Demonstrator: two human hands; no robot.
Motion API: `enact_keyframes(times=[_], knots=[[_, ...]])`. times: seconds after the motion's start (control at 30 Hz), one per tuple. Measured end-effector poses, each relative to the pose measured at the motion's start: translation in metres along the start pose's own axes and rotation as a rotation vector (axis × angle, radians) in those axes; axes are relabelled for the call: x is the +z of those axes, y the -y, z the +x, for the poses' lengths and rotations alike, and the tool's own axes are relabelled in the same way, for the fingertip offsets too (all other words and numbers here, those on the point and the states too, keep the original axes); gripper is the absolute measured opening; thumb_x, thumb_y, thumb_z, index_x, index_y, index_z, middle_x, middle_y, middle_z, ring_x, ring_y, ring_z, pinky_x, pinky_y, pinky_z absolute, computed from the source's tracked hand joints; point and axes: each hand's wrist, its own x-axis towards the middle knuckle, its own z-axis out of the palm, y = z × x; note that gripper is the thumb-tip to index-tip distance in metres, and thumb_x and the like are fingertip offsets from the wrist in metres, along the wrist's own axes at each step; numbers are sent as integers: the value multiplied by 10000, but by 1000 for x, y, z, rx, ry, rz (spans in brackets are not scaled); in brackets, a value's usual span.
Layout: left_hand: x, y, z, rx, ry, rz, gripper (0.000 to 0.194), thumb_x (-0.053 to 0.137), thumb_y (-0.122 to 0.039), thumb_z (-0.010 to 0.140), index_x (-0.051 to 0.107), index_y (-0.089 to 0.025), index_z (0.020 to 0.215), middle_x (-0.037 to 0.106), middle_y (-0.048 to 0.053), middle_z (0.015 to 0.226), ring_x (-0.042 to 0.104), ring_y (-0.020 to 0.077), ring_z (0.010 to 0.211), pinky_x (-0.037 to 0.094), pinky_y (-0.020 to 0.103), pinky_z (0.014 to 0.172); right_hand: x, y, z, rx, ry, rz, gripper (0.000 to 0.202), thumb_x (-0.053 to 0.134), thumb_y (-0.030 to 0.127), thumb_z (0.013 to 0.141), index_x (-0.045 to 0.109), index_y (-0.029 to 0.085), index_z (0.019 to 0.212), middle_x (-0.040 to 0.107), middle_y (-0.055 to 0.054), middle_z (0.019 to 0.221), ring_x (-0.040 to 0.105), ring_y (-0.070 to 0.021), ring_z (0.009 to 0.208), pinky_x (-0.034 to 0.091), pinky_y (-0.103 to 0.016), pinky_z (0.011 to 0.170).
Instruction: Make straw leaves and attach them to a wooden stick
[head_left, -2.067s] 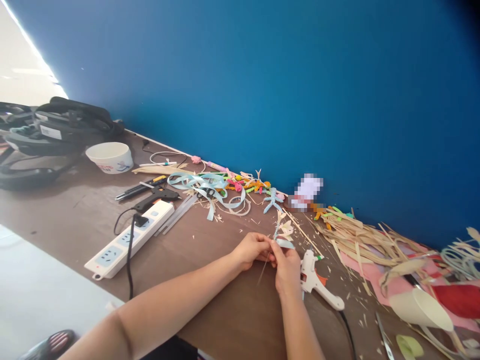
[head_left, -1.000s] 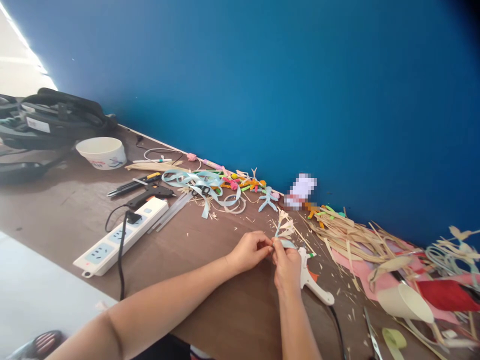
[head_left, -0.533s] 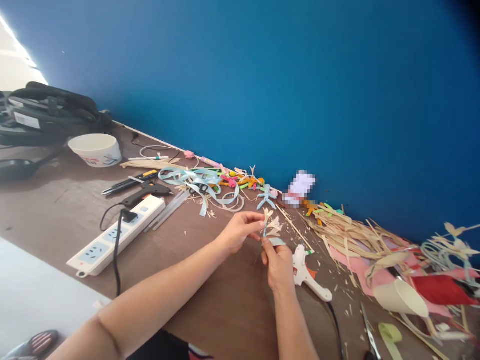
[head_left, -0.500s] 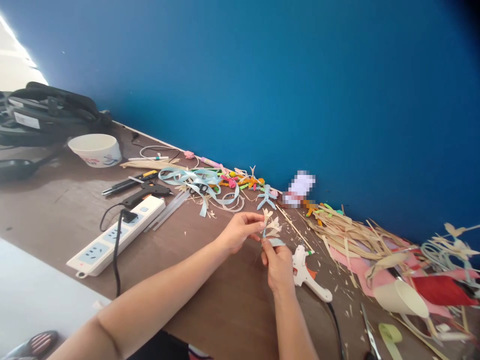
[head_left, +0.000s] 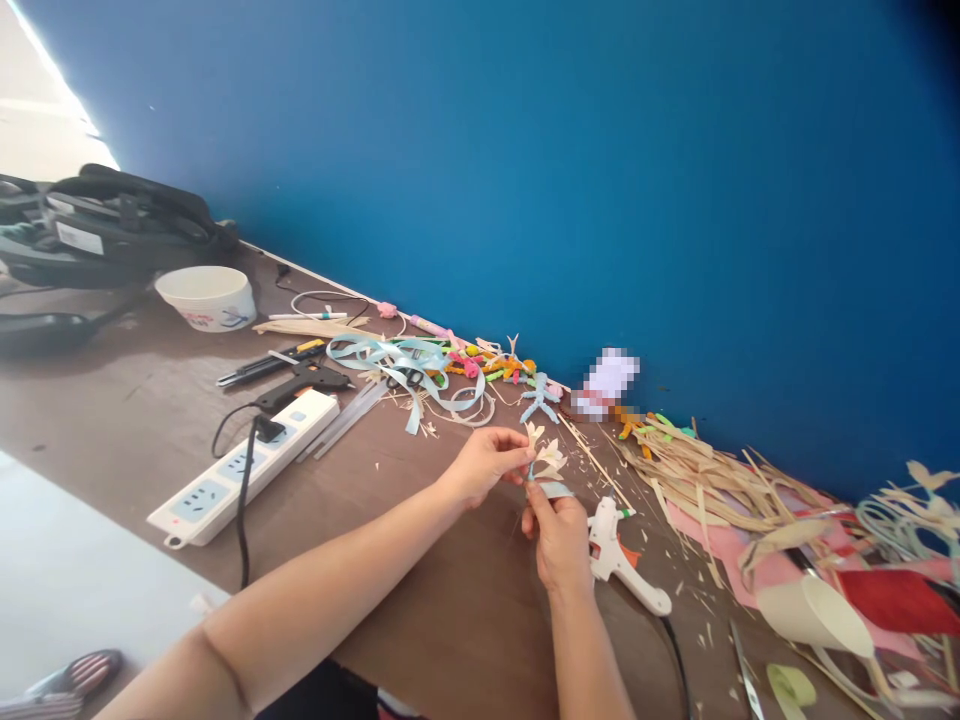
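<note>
Between my hands is a small handmade flower sprig (head_left: 551,458) with pale cream petals and a stem wrapped in light blue. My left hand (head_left: 491,465) pinches it near the upper blossom, thumb and forefinger together. Just below, my right hand (head_left: 559,525) grips the lower stem along with a pale blue ribbon (head_left: 556,490), whose end sticks out to the right over the fingers. Right beside that hand a white hot glue gun (head_left: 622,560) lies on the table, its black cord running toward the front.
A white power strip (head_left: 244,470), a black glue gun (head_left: 304,382), glue sticks (head_left: 349,420) and a white bowl (head_left: 208,297) are at left. Blue ribbon (head_left: 409,360) lies along the wall. Dried husk strips (head_left: 705,465), a cream cup (head_left: 814,610), scissors (head_left: 744,670) and green ribbon (head_left: 791,688) are at right.
The whole view has shifted slightly, so the table things appear a little farther right. Both hands keep their grip on the sprig, with barely any movement.
</note>
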Motion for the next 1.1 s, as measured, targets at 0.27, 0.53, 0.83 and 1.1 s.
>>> enact_keyframes(times=[0.27, 0.53, 0.83, 1.1], knots=[[2, 4, -1, 36, -47, -18, 217, 687, -272, 561, 567, -110, 640, 533, -12, 520, 483, 69, 481, 375, 169, 427, 4, -1, -1, 64, 18, 147, 306, 605, 443, 670, 573, 140, 699, 478, 47, 376, 395, -75, 350, 276, -188, 374], [3, 8, -1, 6, -88, -110, 238, 714, -277, 526, 579, -103, 616, 533, -9, 502, 481, 66, 467, 341, 165, 414, 8, 0, -1, 66, -31, 191, 301, 634, 432, 641, 551, 143, 649, 481, 48, 397, 410, -75, 357, 267, -191, 370], [7, 11, -3, -77, -148, -249, 247, 730, -250, 501, 568, -97, 608, 531, -7, 507, 478, 55, 469, 315, 145, 398, 10, 0, -1, 78, -25, 262, 285, 637, 413, 644, 566, 140, 685, 469, 52, 440, 404, -67, 371, 272, -190, 376], [12, 19, -5, -43, -215, -339, 240, 722, -233, 508, 561, -105, 632, 480, -33, 508, 432, 36, 460, 275, 136, 383, 12, 0, -1, 137, -11, 364, 250, 658, 376, 627, 581, 145, 688, 480, 47, 464, 400, -62, 382, 276, -187, 373]])
